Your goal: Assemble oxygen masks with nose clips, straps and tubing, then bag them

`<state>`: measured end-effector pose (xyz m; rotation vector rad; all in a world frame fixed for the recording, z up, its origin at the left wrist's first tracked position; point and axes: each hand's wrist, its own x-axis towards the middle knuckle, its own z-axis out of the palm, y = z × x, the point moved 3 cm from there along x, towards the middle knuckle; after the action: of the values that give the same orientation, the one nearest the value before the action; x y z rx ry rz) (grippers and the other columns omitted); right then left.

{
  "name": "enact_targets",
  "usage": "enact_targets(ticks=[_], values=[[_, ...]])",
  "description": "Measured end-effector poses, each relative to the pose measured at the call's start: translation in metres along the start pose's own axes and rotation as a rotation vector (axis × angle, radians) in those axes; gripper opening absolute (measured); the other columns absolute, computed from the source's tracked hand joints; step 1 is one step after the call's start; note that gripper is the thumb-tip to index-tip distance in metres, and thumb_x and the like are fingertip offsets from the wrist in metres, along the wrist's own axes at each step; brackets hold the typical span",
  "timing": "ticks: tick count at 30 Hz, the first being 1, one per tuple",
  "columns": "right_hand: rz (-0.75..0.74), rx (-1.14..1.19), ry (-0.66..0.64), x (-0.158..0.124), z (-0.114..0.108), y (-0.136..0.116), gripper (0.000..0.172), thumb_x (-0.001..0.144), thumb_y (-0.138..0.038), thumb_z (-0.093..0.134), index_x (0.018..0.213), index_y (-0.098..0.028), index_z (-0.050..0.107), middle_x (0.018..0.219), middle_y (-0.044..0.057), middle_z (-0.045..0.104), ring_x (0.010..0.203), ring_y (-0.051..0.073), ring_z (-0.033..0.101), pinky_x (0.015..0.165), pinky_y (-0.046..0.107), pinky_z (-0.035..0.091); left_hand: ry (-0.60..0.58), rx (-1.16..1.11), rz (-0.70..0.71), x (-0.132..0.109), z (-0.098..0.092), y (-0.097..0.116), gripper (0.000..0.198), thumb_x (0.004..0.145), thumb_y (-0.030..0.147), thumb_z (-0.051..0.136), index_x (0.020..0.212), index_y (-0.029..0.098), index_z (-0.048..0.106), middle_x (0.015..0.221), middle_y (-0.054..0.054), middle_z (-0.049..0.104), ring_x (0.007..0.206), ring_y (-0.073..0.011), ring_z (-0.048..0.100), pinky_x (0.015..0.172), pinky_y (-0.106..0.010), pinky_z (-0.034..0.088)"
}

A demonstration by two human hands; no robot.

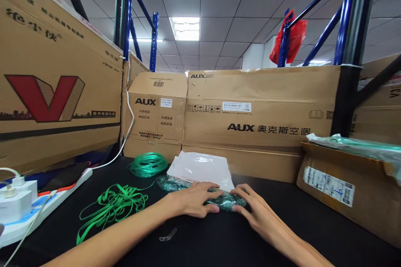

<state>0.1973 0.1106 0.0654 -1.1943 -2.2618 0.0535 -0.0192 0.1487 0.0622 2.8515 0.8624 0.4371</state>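
- Left hand point(200, 200) and right hand point(247, 204) touched the plastic bag point(226, 202); whether they gripped, I couldn't tell.
- It lay on the table point(200, 250), by white sheets point(200, 169).
- Green contents point(173, 184) seemed already bagged; sealing was unclear.

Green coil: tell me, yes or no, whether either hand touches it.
No; the left hand and right hand touch the plastic-wrapped packet, apart from the green coil.

I could steer through right of the white stack point(200, 167), short of the brown carton point(328, 187); behind it a cardboard wall point(263, 108) blocks me, left, a green coil point(148, 165).
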Motion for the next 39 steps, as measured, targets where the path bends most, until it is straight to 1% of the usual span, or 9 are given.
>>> enact_targets(ticks=[4,10,15,20,23,26,28,32,39], values=[[-0.011,-0.035,0.026,-0.003,0.011,0.001,0.027,0.096,-0.023,0.055,0.122,-0.028,0.062,0.124,0.007,0.063,0.109,0.024,0.069,0.096,0.037,0.056,0.009,-0.005,-0.012,-0.001,0.002,-0.002,0.063,0.101,0.046,0.056,0.16,0.029,0.04,0.167,-0.012,0.037,0.153,-0.035,0.035,0.123,-0.056,0.03],[0.029,-0.109,0.088,0.005,0.02,0.006,0.029,0.093,-0.021,0.056,0.121,-0.027,0.061,0.123,0.008,0.063,0.092,0.024,0.074,0.08,0.039,0.062,0.059,0.041,-0.067,-0.001,0.001,0.0,0.056,0.104,0.048,0.05,0.155,0.024,0.048,0.166,-0.013,0.038,0.146,-0.0374,0.045,0.117,-0.052,0.041],[-0.025,-0.132,0.103,0.014,0.029,0.012,0.031,0.099,-0.032,0.054,0.124,-0.023,0.068,0.128,0.012,0.068,0.108,0.028,0.074,0.096,0.044,0.06,0.154,0.15,-0.141,-0.005,-0.006,0.02,0.043,0.103,0.031,0.058,0.142,0.014,0.059,0.156,-0.021,0.048,0.137,-0.0385,0.054,0.114,-0.056,0.042],[-0.043,-0.192,0.186,0.014,0.036,0.029,0.038,0.098,-0.041,0.054,0.129,-0.025,0.071,0.132,0.016,0.07,0.119,0.038,0.069,0.1,0.059,0.057,0.229,0.213,-0.212,-0.013,-0.022,0.028,0.034,0.104,0.033,0.061,0.134,0.017,0.063,0.143,-0.014,0.061,0.13,-0.0321,0.059,0.112,-0.057,0.043],[-0.042,-0.216,0.211,0.01,0.041,0.038,0.044,0.097,-0.046,0.058,0.135,-0.028,0.069,0.14,0.015,0.067,0.124,0.04,0.067,0.103,0.062,0.055,0.302,0.22,-0.355,-0.032,-0.045,0.004,0.031,0.104,0.031,0.061,0.133,0.019,0.063,0.136,-0.011,0.064,0.123,-0.0293,0.063,0.107,-0.056,0.049],[-0.052,-0.22,0.202,0.007,0.044,0.039,0.044,0.096,-0.047,0.06,0.136,-0.03,0.068,0.143,0.014,0.067,0.125,0.038,0.069,0.104,0.059,0.056,0.339,0.195,-0.552,-0.064,-0.069,-0.04,0.034,0.102,0.032,0.065,0.133,0.019,0.062,0.138,-0.012,0.062,0.12,-0.029,0.064,0.101,-0.053,0.054],[-0.072,-0.219,0.193,0.006,0.045,0.035,0.042,0.097,-0.046,0.06,0.134,-0.029,0.07,0.14,0.013,0.069,0.122,0.037,0.071,0.103,0.057,0.058,0.295,0.144,-0.667,-0.085,-0.077,-0.07,0.031,0.102,0.032,0.066,0.129,0.017,0.064,0.133,-0.011,0.065,0.115,-0.0277,0.066,0.097,-0.05,0.056],[-0.112,-0.232,0.193,0.004,0.041,0.02,0.038,0.099,-0.042,0.059,0.132,-0.028,0.072,0.138,0.013,0.07,0.124,0.035,0.069,0.103,0.052,0.059,0.149,0.0,-0.782,-0.113,-0.074,-0.111,0.029,0.101,0.031,0.067,0.126,0.016,0.065,0.127,-0.01,0.067,0.107,-0.0253,0.069,0.09,-0.045,0.06],[-0.121,-0.286,0.196,0.004,0.039,0.008,0.036,0.1,-0.042,0.058,0.13,-0.028,0.072,0.131,0.013,0.072,0.119,0.034,0.071,0.099,0.052,0.061,0.071,-0.108,-0.871,-0.13,-0.073,-0.133,0.031,0.1,0.036,0.067,0.123,0.015,0.067,0.123,-0.008,0.069,0.105,-0.0273,0.07,0.089,-0.045,0.06]])
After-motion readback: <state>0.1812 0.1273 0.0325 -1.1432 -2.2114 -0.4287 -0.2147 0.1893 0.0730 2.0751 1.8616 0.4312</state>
